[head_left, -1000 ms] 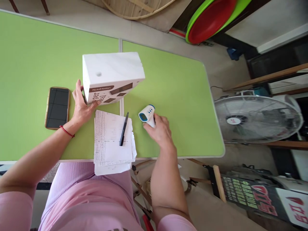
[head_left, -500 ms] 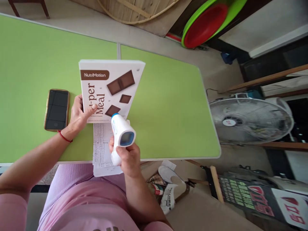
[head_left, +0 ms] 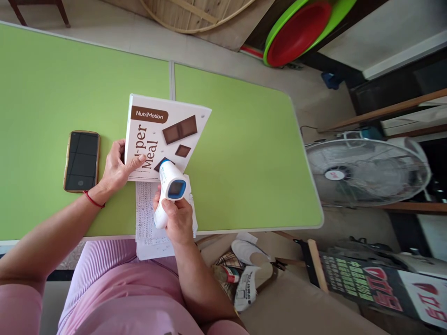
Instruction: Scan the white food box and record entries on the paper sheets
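Note:
My left hand (head_left: 120, 167) grips the lower left edge of a white box (head_left: 153, 139) printed "NutriMotion" with pictures of chocolate pieces, thumb on its front. The box is held up, tilted, above the green table. In my right hand (head_left: 176, 216) is a white infrared thermometer (head_left: 169, 186) with a blue-rimmed screen facing me. Its front end overlaps the lower part of the box; whether they touch I cannot tell. Under both lie written paper sheets (head_left: 145, 218), partly hidden by the thermometer and hand. A phone (head_left: 82, 160) in a tan case lies left of my left hand, screen dark.
The green table (head_left: 240, 158) has a seam behind the box and a front edge near my lap. A fan (head_left: 366, 174) stands off its right end. Red and green basins (head_left: 296, 35) lean at the back. Shoes (head_left: 249, 253) and a board with lettering (head_left: 380, 284) are at lower right.
The box has shifted a little right and turned so its left side shows more. The thermometer has moved slightly left and up with my right hand. Both stay held.

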Demonstrator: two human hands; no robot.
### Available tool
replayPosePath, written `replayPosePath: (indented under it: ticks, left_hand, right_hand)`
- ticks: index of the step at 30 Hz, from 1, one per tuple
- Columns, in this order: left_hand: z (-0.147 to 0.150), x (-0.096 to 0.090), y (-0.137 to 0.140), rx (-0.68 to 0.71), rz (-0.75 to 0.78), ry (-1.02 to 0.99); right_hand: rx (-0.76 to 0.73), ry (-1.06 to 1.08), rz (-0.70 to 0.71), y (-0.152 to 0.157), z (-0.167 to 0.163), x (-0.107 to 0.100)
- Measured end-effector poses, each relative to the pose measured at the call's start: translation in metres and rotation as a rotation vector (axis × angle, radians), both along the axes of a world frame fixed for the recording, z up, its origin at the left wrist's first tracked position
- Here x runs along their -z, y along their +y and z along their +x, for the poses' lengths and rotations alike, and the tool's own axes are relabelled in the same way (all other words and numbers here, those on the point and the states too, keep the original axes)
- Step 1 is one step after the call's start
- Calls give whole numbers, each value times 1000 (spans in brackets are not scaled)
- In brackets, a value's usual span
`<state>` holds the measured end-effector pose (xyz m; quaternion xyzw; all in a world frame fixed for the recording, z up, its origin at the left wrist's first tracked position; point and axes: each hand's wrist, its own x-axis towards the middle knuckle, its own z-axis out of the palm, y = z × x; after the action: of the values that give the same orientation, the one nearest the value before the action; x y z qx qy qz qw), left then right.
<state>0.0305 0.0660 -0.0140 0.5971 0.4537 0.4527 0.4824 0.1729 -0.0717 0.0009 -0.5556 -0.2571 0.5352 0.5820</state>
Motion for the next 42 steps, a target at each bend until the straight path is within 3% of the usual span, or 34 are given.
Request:
replayPosePath:
  ticks: [18,35,39,42]
  left_hand:
    - [4,1,0,-17,6,-87]
    - [4,4,-4,-19,-27,-123]
    - [4,13,-1,-29,87,-182]
    - [3,21,8,-8,244,-221]
  right_hand:
    - [-33,41,-21,1,0,0]
    - [-11,-27,28,-1,-10,-19]
    - [-25,-143,97,-6,1,-24]
    - [15,-408,130,-3,32,-24]
